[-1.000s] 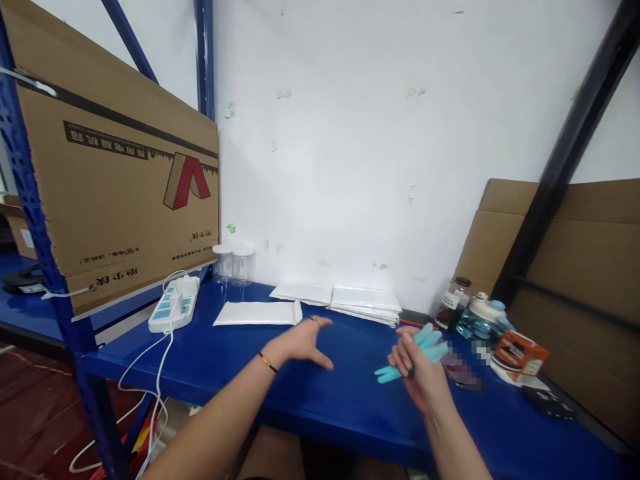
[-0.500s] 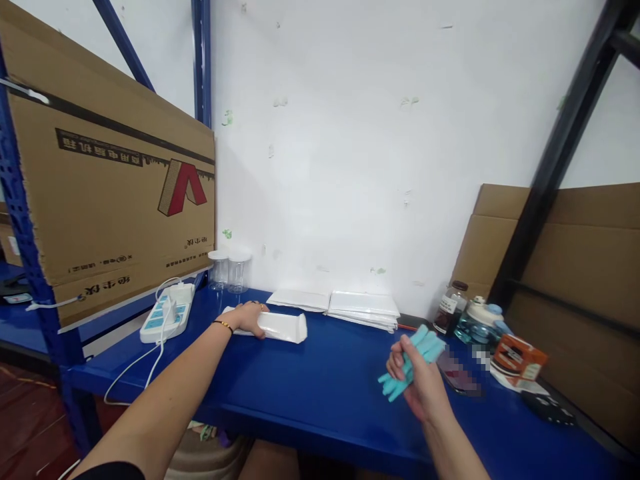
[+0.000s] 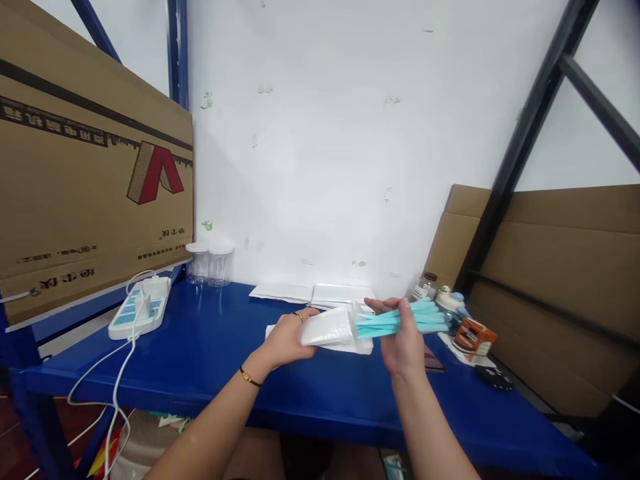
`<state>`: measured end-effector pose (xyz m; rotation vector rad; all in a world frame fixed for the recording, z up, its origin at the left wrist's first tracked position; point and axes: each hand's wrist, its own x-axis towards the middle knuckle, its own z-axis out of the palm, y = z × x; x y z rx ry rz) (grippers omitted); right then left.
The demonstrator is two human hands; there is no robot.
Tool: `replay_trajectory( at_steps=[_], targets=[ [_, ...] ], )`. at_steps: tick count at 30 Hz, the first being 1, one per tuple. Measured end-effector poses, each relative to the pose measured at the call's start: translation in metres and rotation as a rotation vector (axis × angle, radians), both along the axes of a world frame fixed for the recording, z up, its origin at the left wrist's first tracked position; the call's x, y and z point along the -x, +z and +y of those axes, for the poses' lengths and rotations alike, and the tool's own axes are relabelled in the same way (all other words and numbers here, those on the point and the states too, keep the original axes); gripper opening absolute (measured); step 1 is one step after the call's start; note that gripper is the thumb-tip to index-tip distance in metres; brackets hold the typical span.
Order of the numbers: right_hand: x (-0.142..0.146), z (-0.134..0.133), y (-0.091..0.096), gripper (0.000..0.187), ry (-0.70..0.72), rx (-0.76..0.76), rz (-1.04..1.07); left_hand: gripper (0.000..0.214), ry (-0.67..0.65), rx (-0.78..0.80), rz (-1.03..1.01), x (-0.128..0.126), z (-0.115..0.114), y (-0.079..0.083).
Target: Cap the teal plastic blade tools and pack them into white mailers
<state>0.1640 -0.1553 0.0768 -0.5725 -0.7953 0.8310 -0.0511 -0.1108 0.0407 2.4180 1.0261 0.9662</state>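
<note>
My left hand [image 3: 289, 341] is closed round a white padded pouch [image 3: 331, 328] above the front middle of the table. The pouch's mouth faces right. My right hand [image 3: 404, 343] grips a bundle of thin turquoise strips [image 3: 383, 326], which lie roughly level. Their left ends are right at the mouth of the pouch; whether any are inside it, I cannot tell. Beneath the pouch, another flat white piece [image 3: 367, 347] shows at its edges. Behind my hands, white pouches lie in two stacks, a left one [image 3: 281, 293] and a right one [image 3: 340, 293], by the wall.
On the left stand a power strip [image 3: 140, 310] with white cables and two clear jars [image 3: 220, 267] with white lids. A dark-capped bottle [image 3: 425, 287], an orange box [image 3: 474, 339], a phone [image 3: 433, 360] and a black object [image 3: 494, 377] occupy the right. Cardboard [image 3: 95, 180] flanks the blue table [image 3: 200, 373].
My left hand has lifted a white pouch from the table and moved right. My right hand has brought the turquoise strips left, up to the pouch's mouth. The view has shifted slightly.
</note>
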Motion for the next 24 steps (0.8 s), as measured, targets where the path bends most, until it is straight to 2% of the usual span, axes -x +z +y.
replay_trajectory(
  at_steps=[3, 6, 10, 14, 17, 19, 24],
  targets=[
    [-0.001, -0.001, -0.006, 0.029, -0.023, 0.013, -0.023, 0.053, -0.016, 0.029, -0.101, -0.001, -0.002, -0.004],
    [0.002, -0.002, -0.001, 0.029, 0.039, 0.017, -0.031, 0.055, -0.050, 0.039, -0.171, -0.005, -0.003, -0.008],
    [0.013, -0.006, 0.022, 0.032, 0.122, 0.039, -0.225, 0.058, -0.075, 0.054, -0.349, -0.020, -0.006, -0.015],
    [0.024, -0.008, 0.047, 0.031, 0.092, 0.091, -0.561, 0.053, -0.078, 0.079, -0.586, -0.042, -0.011, -0.023],
    [0.029, -0.005, 0.060, 0.040, 0.128, 0.154, -0.751, 0.053, -0.076, 0.123, -0.694, -0.057, -0.015, -0.027],
    [0.031, -0.001, 0.066, 0.044, 0.160, 0.177, -0.816, 0.056, -0.053, 0.140, -0.735, -0.063, -0.015, -0.029],
    [0.030, 0.003, 0.074, 0.046, 0.193, 0.111, -0.815, 0.062, 0.001, 0.159, -0.753, -0.064, -0.014, -0.035]
  ],
)
